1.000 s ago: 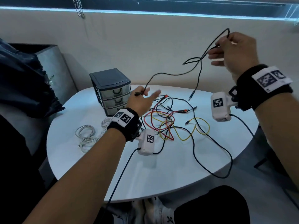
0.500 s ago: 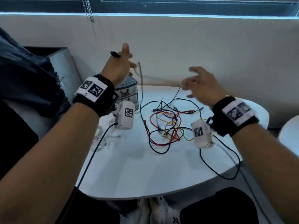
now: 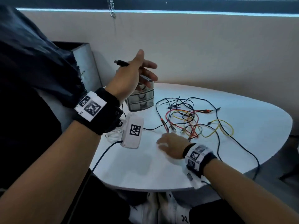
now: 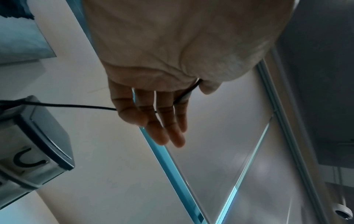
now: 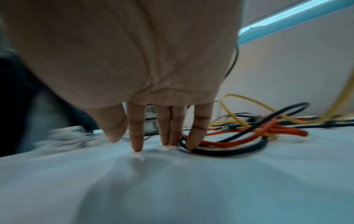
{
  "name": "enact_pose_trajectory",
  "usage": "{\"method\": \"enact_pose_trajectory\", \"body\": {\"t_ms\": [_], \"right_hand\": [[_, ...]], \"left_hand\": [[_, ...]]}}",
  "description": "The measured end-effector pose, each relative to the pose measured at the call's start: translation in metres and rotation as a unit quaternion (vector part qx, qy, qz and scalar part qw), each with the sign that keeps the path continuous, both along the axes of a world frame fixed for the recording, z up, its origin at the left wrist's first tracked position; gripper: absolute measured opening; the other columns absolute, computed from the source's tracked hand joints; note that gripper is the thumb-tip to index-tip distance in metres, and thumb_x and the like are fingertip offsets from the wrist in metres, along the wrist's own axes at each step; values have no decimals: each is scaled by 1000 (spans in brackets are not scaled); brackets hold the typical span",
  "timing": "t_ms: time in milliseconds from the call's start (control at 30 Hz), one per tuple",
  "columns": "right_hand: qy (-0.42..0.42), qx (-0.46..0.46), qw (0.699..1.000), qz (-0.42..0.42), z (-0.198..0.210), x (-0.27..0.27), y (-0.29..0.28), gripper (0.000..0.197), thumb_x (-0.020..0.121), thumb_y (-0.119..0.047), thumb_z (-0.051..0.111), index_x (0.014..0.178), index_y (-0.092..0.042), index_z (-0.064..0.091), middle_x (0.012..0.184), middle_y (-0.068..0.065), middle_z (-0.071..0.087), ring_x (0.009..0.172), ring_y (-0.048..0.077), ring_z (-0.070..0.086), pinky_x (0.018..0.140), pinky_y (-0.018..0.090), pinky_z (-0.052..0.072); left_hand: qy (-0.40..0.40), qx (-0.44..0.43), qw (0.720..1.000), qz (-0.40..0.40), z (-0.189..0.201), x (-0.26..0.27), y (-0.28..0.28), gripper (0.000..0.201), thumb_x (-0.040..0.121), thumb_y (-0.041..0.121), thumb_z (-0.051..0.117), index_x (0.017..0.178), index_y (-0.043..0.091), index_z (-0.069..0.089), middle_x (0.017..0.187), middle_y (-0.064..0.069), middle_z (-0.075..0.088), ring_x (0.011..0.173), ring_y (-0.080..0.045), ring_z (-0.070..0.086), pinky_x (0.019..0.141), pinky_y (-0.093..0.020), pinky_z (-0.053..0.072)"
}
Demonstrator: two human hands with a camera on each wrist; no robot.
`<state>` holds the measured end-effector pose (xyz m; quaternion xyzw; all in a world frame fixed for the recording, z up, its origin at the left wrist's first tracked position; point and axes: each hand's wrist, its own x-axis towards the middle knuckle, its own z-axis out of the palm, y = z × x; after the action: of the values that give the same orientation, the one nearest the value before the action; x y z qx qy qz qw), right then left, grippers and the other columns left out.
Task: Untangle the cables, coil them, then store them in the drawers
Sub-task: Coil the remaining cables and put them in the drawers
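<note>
My left hand (image 3: pixel 142 70) is raised above the grey drawer unit (image 3: pixel 142 101) and pinches a black cable (image 4: pixel 67 105) between thumb and palm, other fingers straight. The cable's plug (image 3: pixel 120 62) sticks out to the left of the hand. A tangle of black, red and yellow cables (image 3: pixel 186 120) lies on the white table (image 3: pixel 242 110). At the tangle's near edge my right hand (image 3: pixel 163 143) is down on the table, with its straight fingertips (image 5: pixel 137 148) touching the tabletop. Its little finger rests against a black loop (image 5: pixel 220 151).
A coiled white cable (image 3: pixel 113 135) lies left of the drawers, partly behind my left wrist camera. One black cable (image 3: pixel 242 147) trails over the table's right edge. A dark cloth (image 3: pixel 32 62) hangs at the left. The wall is close behind the table.
My left hand rose from the table to above the drawers with the cable's plug end. My right hand let go of the cable up high and dropped to the table beside the tangle.
</note>
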<state>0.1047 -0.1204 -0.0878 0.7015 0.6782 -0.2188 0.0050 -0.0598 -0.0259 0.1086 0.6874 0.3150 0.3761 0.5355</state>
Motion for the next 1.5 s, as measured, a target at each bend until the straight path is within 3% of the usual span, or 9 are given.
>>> {"method": "enact_pose_trajectory", "body": {"t_ms": [200,333,500,600,767,867,1067,1300,1500], "right_hand": [[-64,5,981,-182,26,97,32,38,104,-33,41,136,-16,53,146,10,47,132,29,46,106,36,37],[169,185,944,-214,55,71,20,14,98,-19,54,107,-19,64,116,7,65,106,25,62,92,37,48],[441,275,851,-74,90,2,-17,67,84,2,59,136,-38,45,141,-7,52,132,3,45,105,35,41],[523,289,800,-54,116,-4,-17,55,87,-1,56,138,-20,46,132,9,59,123,13,56,102,34,46],[465,305,831,17,161,1,-8,25,103,-10,44,119,7,54,88,2,68,93,21,63,98,49,51],[390,344,852,53,183,2,-4,25,100,-20,52,99,3,61,73,-20,67,79,0,64,83,24,51],[253,533,807,-20,230,-3,0,10,92,-22,62,97,-14,65,96,-12,71,101,-5,65,75,25,52],[48,624,778,-52,222,12,7,17,91,-35,63,96,-24,74,93,-6,66,95,17,58,79,31,45],[321,326,885,-87,147,11,-8,14,82,-29,78,84,-15,80,84,-8,76,80,2,66,87,29,54]], "left_hand": [[6,-27,998,-53,-15,-9,-8,51,97,55,37,98,16,69,79,-3,69,65,-17,55,54,-28,33],[-16,-71,994,-77,-40,2,-18,56,105,38,26,100,7,72,76,-7,67,59,-17,49,51,-28,27],[-22,-28,994,-104,-47,20,-49,38,100,17,34,93,0,67,57,-15,47,46,-20,33,45,-23,24],[-52,-7,993,-103,-37,25,-55,29,105,13,32,101,4,59,45,-5,34,40,-15,24,42,-20,22],[-90,5,983,-158,-10,15,-53,33,102,22,43,82,7,63,45,-3,36,38,-14,24,42,-20,18],[-115,-1,979,-167,5,10,-60,31,95,30,48,79,9,64,53,-7,49,44,-18,32,40,-26,18],[-159,-6,980,-116,21,-16,-67,54,101,47,33,106,10,72,85,-5,69,50,-18,44,47,-24,30],[-117,2,990,-83,-1,-28,-77,26,102,10,45,124,17,57,70,-2,70,49,-16,59,53,-26,44],[-193,-87,974,-84,-23,-34,-108,28,91,34,58,70,22,71,56,1,58,59,-17,63,59,-21,51]]}}
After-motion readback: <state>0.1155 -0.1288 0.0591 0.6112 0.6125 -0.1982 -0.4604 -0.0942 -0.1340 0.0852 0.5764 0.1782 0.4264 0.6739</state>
